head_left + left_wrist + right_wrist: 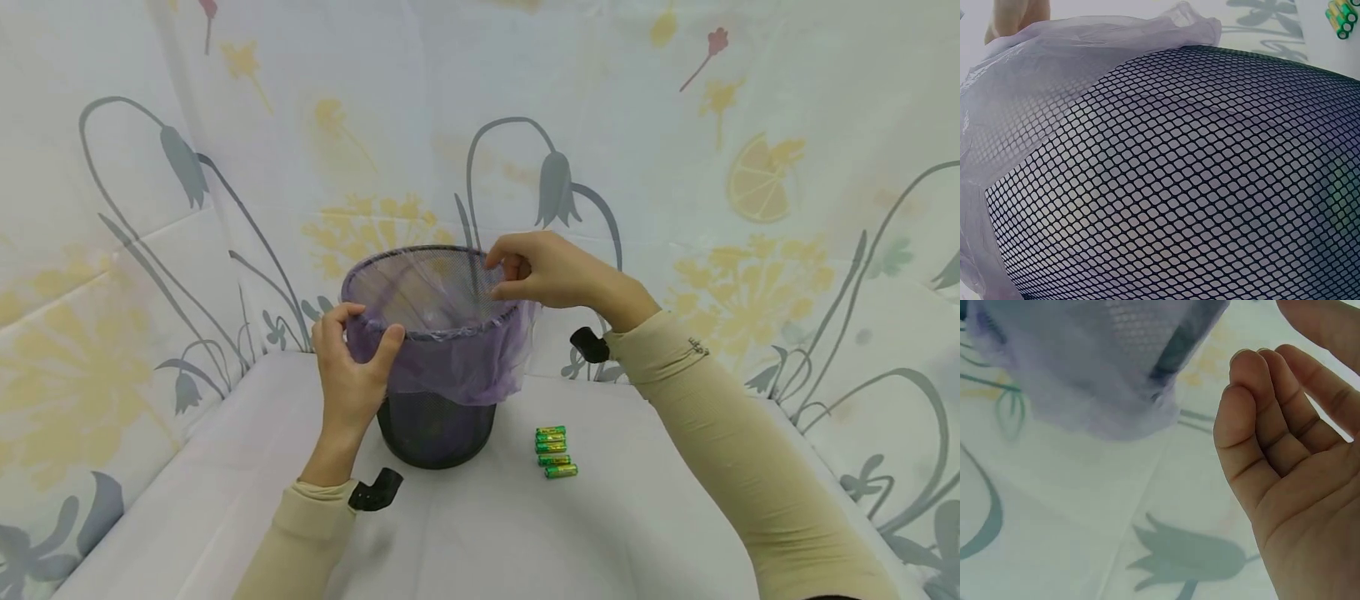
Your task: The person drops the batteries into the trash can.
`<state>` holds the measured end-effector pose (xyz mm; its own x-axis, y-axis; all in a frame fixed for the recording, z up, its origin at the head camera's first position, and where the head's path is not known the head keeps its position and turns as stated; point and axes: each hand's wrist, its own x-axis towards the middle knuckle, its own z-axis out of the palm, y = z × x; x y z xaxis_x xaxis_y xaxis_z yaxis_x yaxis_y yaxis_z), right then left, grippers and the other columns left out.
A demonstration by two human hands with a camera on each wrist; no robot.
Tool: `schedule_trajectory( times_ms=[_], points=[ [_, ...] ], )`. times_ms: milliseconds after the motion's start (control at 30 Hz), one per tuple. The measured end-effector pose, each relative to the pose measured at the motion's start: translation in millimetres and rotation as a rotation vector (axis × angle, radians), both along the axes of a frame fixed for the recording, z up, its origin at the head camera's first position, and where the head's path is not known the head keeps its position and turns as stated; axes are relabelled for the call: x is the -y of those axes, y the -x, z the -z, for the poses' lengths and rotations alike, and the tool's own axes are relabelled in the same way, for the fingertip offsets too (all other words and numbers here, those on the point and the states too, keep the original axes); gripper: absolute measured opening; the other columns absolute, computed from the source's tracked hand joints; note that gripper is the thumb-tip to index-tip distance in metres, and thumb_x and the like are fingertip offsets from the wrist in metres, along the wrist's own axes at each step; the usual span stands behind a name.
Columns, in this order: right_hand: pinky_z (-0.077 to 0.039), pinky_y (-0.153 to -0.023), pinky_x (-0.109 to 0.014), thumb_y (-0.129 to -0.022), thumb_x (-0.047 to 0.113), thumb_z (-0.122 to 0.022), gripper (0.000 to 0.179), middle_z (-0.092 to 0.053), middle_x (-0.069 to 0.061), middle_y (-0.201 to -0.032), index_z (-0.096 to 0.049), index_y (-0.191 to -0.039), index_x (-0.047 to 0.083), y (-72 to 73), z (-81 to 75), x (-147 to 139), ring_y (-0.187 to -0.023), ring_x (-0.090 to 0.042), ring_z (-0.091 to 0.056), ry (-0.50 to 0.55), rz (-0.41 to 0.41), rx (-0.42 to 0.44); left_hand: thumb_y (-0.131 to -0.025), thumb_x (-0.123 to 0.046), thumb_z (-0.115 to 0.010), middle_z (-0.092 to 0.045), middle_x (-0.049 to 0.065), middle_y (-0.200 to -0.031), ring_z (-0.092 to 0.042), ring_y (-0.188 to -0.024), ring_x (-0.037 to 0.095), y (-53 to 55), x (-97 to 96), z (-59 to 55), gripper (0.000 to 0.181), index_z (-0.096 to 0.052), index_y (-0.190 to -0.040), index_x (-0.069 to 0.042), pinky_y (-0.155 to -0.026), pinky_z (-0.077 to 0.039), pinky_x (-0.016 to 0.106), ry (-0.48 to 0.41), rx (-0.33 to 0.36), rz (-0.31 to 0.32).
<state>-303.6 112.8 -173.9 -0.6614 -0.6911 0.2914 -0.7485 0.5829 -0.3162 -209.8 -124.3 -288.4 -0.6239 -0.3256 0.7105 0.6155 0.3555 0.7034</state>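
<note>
A black mesh wastebasket (442, 429) stands on the white-covered surface, lined with a thin purple plastic bag (450, 367). The bag's edge is folded out over the rim and hangs down the outside. My left hand (351, 375) grips the rim at the near left, its thumb on the front and its fingers over the left side. Beside the right part of the rim is my right hand (543, 271), fingers loosely bent and thumb apart, with nothing held between them. In the left wrist view the mesh wall (1166, 169) fills most of the picture.
Several green-and-yellow batteries (552, 450) lie in a column to the right of the wastebasket. Behind everything hangs a white cloth backdrop (420, 100) printed with grey and yellow flowers. A white cloth (487, 533) covers the surface in front.
</note>
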Motion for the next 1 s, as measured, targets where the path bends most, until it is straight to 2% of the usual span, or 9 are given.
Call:
schedule_trajectory(
  times_ms=[300, 467, 633, 733, 1000],
  points=[
    [-0.044, -0.066, -0.033, -0.087, 0.024, -0.071, 0.028, -0.057, 0.000, -0.077, -0.064, -0.110, 0.010, -10.9, 17.1, -41, -0.066, -0.016, -0.052, 0.013, 0.039, -0.002, -0.081, -0.011, -0.069, -0.037, 0.023, -0.112, -0.034, -0.108, 0.031, -0.9, 1.4, 0.0, 0.046, -0.047, -0.117, 0.007, -0.096, -0.026, 0.047, -0.001, 0.008, 0.008],
    [-0.046, -0.066, -0.033, -0.086, 0.026, -0.071, 0.026, -0.058, 0.001, -0.078, -0.064, -0.108, 0.013, -18.3, 31.6, -58, -0.067, -0.016, -0.054, 0.040, 0.070, 0.036, -0.082, -0.010, -0.071, -0.036, 0.010, -0.113, -0.034, -0.108, 0.022, -1.3, 5.2, -1.3, 0.045, -0.048, -0.118, 0.004, -0.091, -0.031, 0.039, -0.039, 0.079, 0.057],
    [-0.046, -0.065, -0.032, -0.087, 0.028, -0.071, 0.027, -0.057, 0.002, -0.078, -0.063, -0.109, 0.016, -21.5, 52.7, -71, -0.068, -0.015, -0.054, 0.046, 0.089, 0.078, -0.082, -0.010, -0.073, -0.037, 0.004, -0.115, -0.035, -0.110, 0.015, -1.9, 10.2, -3.9, 0.046, -0.050, -0.120, 0.001, -0.085, -0.035, 0.033, -0.082, 0.152, 0.103],
    [-0.046, -0.064, -0.031, -0.087, 0.028, -0.071, 0.027, -0.057, 0.003, -0.078, -0.063, -0.109, 0.015, -22.8, 68.1, -77, -0.067, -0.015, -0.054, 0.039, 0.089, 0.101, -0.082, -0.010, -0.074, -0.037, 0.005, -0.115, -0.035, -0.109, 0.015, -2.2, 12.1, -4.4, 0.045, -0.050, -0.119, 0.001, -0.087, -0.033, 0.035, -0.083, 0.170, 0.116],
    [-0.047, -0.064, -0.031, -0.086, 0.030, -0.071, 0.027, -0.056, 0.004, -0.078, -0.062, -0.108, 0.017, -25.5, 109.0, -86, -0.068, -0.014, -0.054, 0.008, 0.109, 0.197, -0.083, -0.010, -0.072, -0.034, 0.004, -0.116, -0.034, -0.106, 0.014, -3.3, 15.3, -6.8, 0.043, -0.049, -0.118, 0.000, -0.082, -0.037, 0.034, -0.062, 0.204, 0.141]
  ],
)
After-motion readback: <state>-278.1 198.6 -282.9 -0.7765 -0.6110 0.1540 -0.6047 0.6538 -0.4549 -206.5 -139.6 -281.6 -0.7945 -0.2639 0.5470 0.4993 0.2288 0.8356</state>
